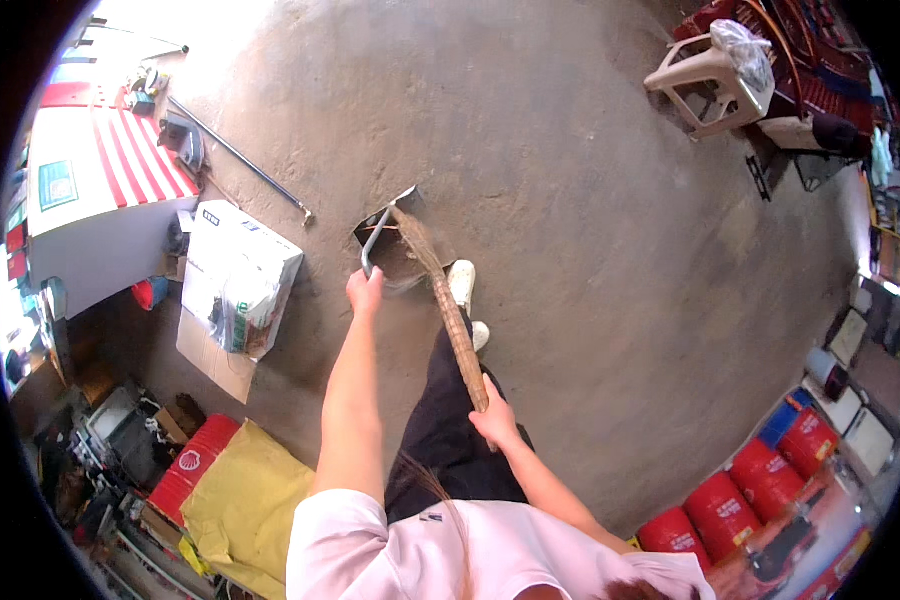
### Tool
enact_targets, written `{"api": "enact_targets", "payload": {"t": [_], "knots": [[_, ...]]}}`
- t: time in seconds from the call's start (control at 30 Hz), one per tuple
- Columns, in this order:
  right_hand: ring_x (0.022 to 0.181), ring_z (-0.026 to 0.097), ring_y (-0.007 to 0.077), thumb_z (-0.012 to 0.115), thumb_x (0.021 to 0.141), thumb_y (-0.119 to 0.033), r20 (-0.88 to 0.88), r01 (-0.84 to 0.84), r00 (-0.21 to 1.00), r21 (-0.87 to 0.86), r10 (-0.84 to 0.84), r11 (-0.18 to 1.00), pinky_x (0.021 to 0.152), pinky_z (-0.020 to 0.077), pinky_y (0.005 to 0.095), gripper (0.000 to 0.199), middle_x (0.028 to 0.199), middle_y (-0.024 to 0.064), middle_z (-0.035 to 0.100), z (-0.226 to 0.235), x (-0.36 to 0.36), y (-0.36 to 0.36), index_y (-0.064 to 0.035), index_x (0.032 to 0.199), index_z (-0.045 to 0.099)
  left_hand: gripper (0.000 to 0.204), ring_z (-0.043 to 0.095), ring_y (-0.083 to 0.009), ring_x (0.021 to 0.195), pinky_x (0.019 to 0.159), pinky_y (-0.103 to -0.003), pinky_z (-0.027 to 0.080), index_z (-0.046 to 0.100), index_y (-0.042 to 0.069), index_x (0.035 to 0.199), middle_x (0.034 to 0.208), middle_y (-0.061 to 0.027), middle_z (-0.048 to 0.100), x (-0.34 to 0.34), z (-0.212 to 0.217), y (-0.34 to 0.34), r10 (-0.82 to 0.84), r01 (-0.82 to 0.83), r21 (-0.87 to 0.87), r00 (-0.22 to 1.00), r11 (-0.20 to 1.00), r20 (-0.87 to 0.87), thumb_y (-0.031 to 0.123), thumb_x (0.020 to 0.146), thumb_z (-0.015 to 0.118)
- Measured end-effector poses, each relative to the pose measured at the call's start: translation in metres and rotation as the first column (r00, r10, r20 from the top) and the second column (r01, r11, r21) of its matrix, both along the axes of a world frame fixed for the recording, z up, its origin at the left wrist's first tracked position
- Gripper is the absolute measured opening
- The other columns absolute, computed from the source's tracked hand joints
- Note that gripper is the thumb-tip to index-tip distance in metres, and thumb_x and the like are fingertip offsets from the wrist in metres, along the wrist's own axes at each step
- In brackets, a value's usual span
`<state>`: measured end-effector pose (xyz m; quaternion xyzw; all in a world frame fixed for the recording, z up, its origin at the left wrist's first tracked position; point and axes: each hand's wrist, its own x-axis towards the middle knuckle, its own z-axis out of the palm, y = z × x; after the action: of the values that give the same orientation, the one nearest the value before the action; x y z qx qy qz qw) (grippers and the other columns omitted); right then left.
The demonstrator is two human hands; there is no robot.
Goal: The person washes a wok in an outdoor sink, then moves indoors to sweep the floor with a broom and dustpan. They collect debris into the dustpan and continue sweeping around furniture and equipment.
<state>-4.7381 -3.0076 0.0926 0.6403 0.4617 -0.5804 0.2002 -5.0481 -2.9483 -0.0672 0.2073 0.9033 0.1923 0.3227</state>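
My left hand is closed around the grey bent handle of a metal dustpan, whose pan is near the floor ahead of me. In my right hand is the handle end of a long straw broom, bound along its length. The broom slants up and to the left, its bristles reaching into or just over the pan. Whether the bristles touch the pan's bottom I cannot tell. Just right of the dustpan is my white shoe.
A white cardboard box with plastic bags stands left of the dustpan, near a metal rod on the concrete floor. A red-striped white cabinet is farther left. A plastic stool stands far right; red drums line the near right.
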Motion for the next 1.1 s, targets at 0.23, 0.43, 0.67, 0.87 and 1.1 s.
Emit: {"api": "enact_targets", "payload": {"t": [0.23, 0.43, 0.67, 0.87, 1.1], "knots": [[0.099, 0.056, 0.0375, 0.063, 0.068, -0.015, 0.022, -0.228, 0.974, 0.152, 0.227, 0.962, 0.085, 0.0457, 0.0430, 0.084, 0.109, 0.0203, 0.056, 0.064, 0.032, 0.093, -0.0235, 0.142, 0.024, 0.028, 0.055, -0.0174, 0.056, 0.055, -0.032, 0.043, 0.058, 0.000, 0.067, 0.057, -0.0062, 0.057, -0.027, 0.004, 0.024, 0.364, -0.434, 0.251, 0.888, 0.866, 0.281, 0.025, 0.080, 0.057], [0.100, 0.056, 0.0355, 0.062, 0.068, -0.015, 0.065, -0.177, 0.984, 0.256, 0.166, 0.950, 0.087, 0.0456, 0.0427, 0.081, 0.111, 0.0174, 0.055, 0.106, 0.073, 0.192, -0.0248, 0.140, 0.027, 0.025, 0.050, -0.0116, 0.057, 0.053, -0.028, 0.039, 0.056, 0.000, 0.064, 0.060, -0.0035, 0.055, -0.024, 0.081, 0.138, 0.445, -0.503, 0.252, 0.859, 0.827, 0.255, 0.020, 0.079, 0.056], [0.079, 0.064, 0.0266, 0.060, 0.065, -0.007, -0.012, 0.068, 0.998, 0.278, -0.067, 0.958, 0.064, 0.0520, 0.0343, 0.080, 0.103, 0.0144, 0.063, 0.109, 0.108, 0.324, -0.0185, 0.139, 0.033, 0.026, 0.054, -0.0155, 0.064, 0.060, -0.030, 0.043, 0.058, -0.003, 0.071, 0.068, -0.0071, 0.058, -0.029, 0.082, 0.261, 0.584, -0.694, 0.260, 0.711, 0.672, 0.390, 0.022, 0.080, 0.057], [0.054, 0.056, 0.0132, 0.057, 0.066, 0.002, -0.221, 0.329, 0.931, 0.165, -0.291, 0.930, 0.049, 0.0465, 0.0275, 0.077, 0.084, 0.0095, 0.061, 0.114, 0.084, 0.485, -0.0107, 0.138, 0.034, 0.029, 0.053, -0.0154, 0.064, 0.061, -0.034, 0.043, 0.059, 0.000, 0.074, 0.069, -0.0051, 0.057, -0.086, 0.089, 0.375, 0.630, -0.753, 0.311, 0.657, 0.580, 0.415, 0.028, 0.084, 0.059], [0.052, 0.055, 0.0136, 0.057, 0.067, 0.001, -0.295, 0.377, 0.904, 0.202, -0.311, 0.904, 0.047, 0.0463, 0.0274, 0.075, 0.075, 0.0078, 0.059, 0.099, 0.052, 0.675, -0.0062, 0.138, 0.033, 0.027, 0.050, -0.0131, 0.062, 0.057, -0.030, 0.040, 0.061, 0.003, 0.074, 0.069, -0.0026, 0.057, -0.151, 0.093, 0.531, 0.630, -0.812, 0.349, 0.584, 0.469, 0.512, 0.029, 0.084, 0.060]]}}
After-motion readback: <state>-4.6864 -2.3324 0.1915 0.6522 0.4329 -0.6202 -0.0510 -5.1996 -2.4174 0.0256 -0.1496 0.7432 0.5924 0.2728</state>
